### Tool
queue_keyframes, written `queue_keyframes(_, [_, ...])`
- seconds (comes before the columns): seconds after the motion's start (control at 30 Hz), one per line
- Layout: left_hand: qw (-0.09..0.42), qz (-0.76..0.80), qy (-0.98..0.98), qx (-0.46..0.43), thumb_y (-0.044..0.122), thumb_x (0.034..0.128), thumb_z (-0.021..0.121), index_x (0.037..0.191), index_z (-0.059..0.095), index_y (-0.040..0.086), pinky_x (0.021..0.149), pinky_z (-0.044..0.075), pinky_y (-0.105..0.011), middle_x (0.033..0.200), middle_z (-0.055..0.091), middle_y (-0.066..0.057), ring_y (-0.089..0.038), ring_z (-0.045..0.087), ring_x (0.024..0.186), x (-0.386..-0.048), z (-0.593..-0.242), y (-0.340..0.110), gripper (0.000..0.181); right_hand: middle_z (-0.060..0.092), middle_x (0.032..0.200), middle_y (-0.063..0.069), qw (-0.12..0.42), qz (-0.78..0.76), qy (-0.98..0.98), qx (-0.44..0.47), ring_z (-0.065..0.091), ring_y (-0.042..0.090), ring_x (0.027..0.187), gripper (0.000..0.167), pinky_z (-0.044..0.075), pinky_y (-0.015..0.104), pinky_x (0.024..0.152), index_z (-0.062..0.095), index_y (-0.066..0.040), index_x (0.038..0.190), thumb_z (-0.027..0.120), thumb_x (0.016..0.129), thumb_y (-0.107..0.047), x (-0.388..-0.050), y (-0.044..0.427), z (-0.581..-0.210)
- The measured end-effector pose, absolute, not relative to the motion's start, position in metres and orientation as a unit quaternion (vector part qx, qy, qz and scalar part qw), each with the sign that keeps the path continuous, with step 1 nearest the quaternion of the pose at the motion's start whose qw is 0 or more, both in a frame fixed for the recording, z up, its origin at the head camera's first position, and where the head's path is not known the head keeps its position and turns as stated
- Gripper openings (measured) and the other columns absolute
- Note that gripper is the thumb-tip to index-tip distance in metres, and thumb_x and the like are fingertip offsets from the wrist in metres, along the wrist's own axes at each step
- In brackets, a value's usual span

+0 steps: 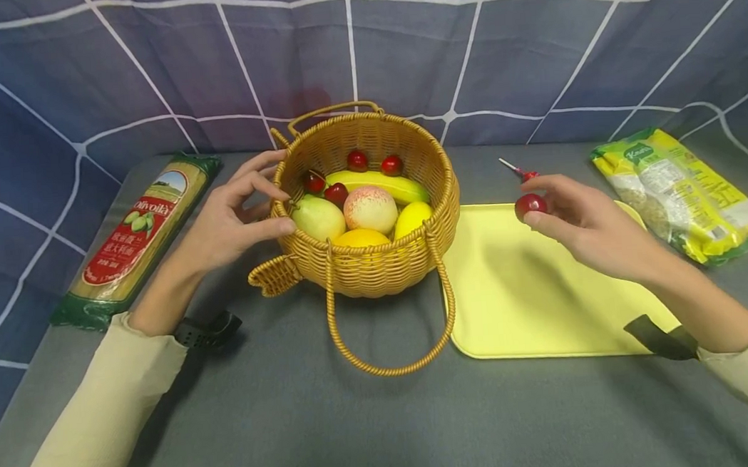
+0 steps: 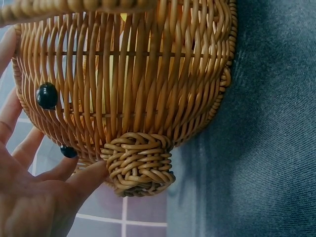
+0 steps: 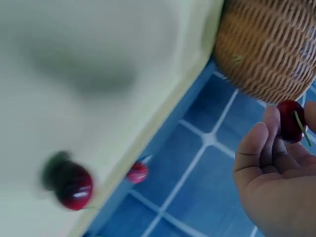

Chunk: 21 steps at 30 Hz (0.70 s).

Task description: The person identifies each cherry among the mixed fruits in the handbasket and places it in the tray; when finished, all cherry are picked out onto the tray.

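My right hand [image 1: 595,227] pinches a dark red cherry [image 1: 530,206] above the yellow tray [image 1: 514,325]; its green stem shows in the right wrist view. Another cherry [image 3: 74,186] lies on the tray near its edge. My left hand [image 1: 234,213] rests against the left side of the wicker basket [image 1: 376,272], its fingers spread along the outside wall. Inside the basket are several cherries [image 1: 357,161], a banana [image 1: 397,186], a peach [image 1: 370,209], a pale green fruit [image 1: 317,218], an orange fruit [image 1: 361,239] and a yellow one [image 1: 413,219].
A lollipop [image 1: 519,170] lies behind the tray. On the left is a pasta packet [image 1: 136,237]; on the right, a yellow-green Knorr bag [image 1: 683,193]. The basket's front handle [image 1: 392,370] hangs down toward the table's near side. A checked cloth [image 1: 401,53] stands behind.
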<state>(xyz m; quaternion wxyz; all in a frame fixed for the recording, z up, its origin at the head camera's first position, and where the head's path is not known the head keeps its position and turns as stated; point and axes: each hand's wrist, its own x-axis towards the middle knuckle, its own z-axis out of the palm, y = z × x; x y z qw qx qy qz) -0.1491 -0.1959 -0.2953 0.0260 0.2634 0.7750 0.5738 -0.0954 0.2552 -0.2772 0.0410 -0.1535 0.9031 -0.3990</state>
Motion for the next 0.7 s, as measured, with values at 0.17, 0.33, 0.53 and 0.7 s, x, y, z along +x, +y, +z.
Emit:
queue_keyframes(0.17, [0.029,0.588,0.764,0.265,-0.008,0.0823,0.072,0.101,0.061,-0.008,0.107,0.032,-0.058,0.153,0.036,-0.004,-0.029,0.029,0.141,-0.148,-0.294,-0.194,0.022,0.063,0.091,0.009,0.06,-0.364,0.921,-0.124,0.055,0.022,0.074,0.018,0.043,0.026,0.061,0.064,-0.016,0.115,0.064,0.098,-0.022,-0.087,0.28,-0.294])
queue_keyframes(0.33, [0.035,0.602,0.751,0.267,-0.011,0.0825,0.07,0.101,0.06,-0.008,0.108,0.031,-0.057,0.154,0.035,-0.005,-0.029,0.027,0.142,-0.147,-0.294,-0.194,0.021,0.064,0.091,0.008,0.073,-0.354,0.926,-0.109,0.055,0.019,0.075,0.021,0.044,0.026,0.058,0.067,-0.013,0.116,0.067,0.096,-0.021,-0.083,0.302,-0.313])
queue_keyframes(0.53, [0.037,0.605,0.748,0.27,-0.011,0.0828,0.07,0.101,0.061,-0.008,0.107,0.036,-0.05,0.154,0.034,-0.005,-0.029,0.027,0.142,-0.148,-0.294,-0.194,0.021,0.063,0.1,0.007,0.09,-0.327,0.934,-0.115,0.054,0.012,0.081,0.031,0.044,0.023,0.061,0.064,-0.007,0.124,0.068,0.095,-0.015,-0.081,0.323,-0.332])
queue_keyframes(0.7, [0.035,0.593,0.758,0.269,-0.009,0.0837,0.07,0.102,0.061,-0.007,0.107,0.038,-0.046,0.154,0.034,-0.004,-0.028,0.028,0.142,-0.147,-0.294,-0.195,0.021,0.062,0.097,0.006,0.082,-0.307,0.938,-0.142,0.054,0.01,0.083,0.026,0.04,0.016,0.07,0.067,-0.007,0.119,0.069,0.094,-0.012,-0.081,0.33,-0.34])
